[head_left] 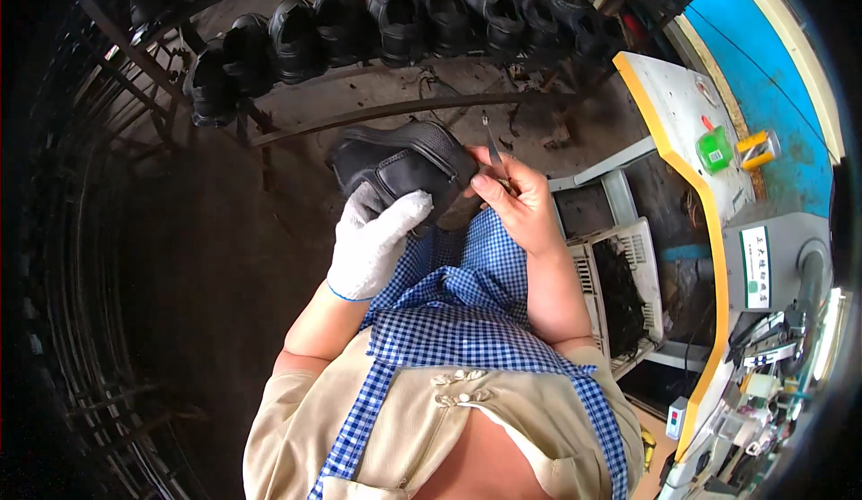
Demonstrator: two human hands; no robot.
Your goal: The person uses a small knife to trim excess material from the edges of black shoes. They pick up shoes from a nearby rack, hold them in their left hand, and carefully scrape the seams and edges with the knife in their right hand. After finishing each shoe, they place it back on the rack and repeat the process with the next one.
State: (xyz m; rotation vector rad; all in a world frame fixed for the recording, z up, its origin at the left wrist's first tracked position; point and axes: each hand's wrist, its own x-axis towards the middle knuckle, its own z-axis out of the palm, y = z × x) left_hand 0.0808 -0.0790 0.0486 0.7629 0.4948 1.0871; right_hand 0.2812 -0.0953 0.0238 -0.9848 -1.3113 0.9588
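Observation:
A black shoe (400, 163) is held up in front of my apron, its sole edge and side turned toward the top of the view. My left hand (373, 238), in a white knit glove with a blue cuff, is closed on the shoe, thumb pressed on its near side. My bare right hand (519, 202) is at the right end of the shoe, thumb and fingers closed round a slim tool with a pointed metal blade (494, 145). The blade points up and away from me. The tool's handle is hidden in the fingers.
Several black shoes (397, 24) line a metal rack ahead. At right stands a white worktable with a yellow edge (709, 204), bearing a green container (715, 151), a yellow roll (757, 149) and a grey machine (763, 262). Below sits a white crate (648, 298) of dark pieces.

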